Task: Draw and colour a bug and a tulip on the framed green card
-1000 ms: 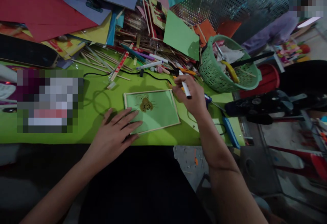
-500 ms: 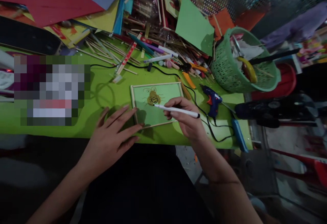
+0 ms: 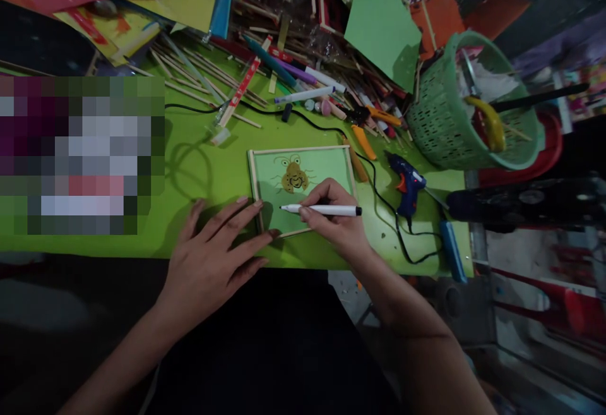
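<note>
Framed green card is lying flat on the lime green table, close to the near edge and roughly in the middle, with thin wooden sticks round its border. It's got a brown bug drawing with big eyes and feelers towards the far side.

Right hand has a white marker pinched between thumb and fingers, black end pointing right and the tip over the near-left part of the card. Can't tell if the tip is actually touching. Left hand isn't gripping anything, just fingers spread loosely with the tips at the card's near-left corner.

Off to the right there's a blue glue gun on its side, with a green plastic basket beyond it. Orange-handled pliers sit just past the card's far-right corner. Far side's a total mess: loose wooden sticks, a purple marker and a plain green sheet.
</note>
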`<state>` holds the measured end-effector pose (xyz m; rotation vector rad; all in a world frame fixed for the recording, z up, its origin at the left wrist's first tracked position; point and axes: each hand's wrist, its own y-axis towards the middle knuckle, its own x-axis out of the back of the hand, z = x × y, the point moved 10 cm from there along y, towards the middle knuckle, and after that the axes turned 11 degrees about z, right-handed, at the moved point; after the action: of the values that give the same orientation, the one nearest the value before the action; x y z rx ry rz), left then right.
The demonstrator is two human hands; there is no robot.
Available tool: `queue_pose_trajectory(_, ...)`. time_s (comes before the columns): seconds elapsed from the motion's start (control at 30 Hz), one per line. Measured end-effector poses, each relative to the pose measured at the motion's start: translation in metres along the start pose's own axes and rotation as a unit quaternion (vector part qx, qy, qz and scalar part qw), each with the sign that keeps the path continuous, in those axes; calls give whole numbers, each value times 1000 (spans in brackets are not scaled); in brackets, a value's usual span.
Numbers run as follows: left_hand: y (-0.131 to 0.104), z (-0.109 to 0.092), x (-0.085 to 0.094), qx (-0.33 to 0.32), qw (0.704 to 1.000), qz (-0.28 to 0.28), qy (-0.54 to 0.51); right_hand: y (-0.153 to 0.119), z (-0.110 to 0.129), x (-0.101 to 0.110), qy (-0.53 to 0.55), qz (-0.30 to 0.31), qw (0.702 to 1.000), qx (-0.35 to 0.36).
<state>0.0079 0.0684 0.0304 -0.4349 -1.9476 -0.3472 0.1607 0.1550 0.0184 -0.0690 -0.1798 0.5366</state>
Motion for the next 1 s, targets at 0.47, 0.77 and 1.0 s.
queue_pose_trajectory(0.47,1,-2,2,5,1000,-14,13,0,0,-1,-43,-6,999,-4)
queue_pose_trajectory(0.77,2,-1,0,10,1000,-14,15,1,-1,-2,-42,-2,999,-11)
queue_pose_trajectory(1.0,0,-1,0,6,1000,-9,17,2,0,-4,-43,7,999,-10)
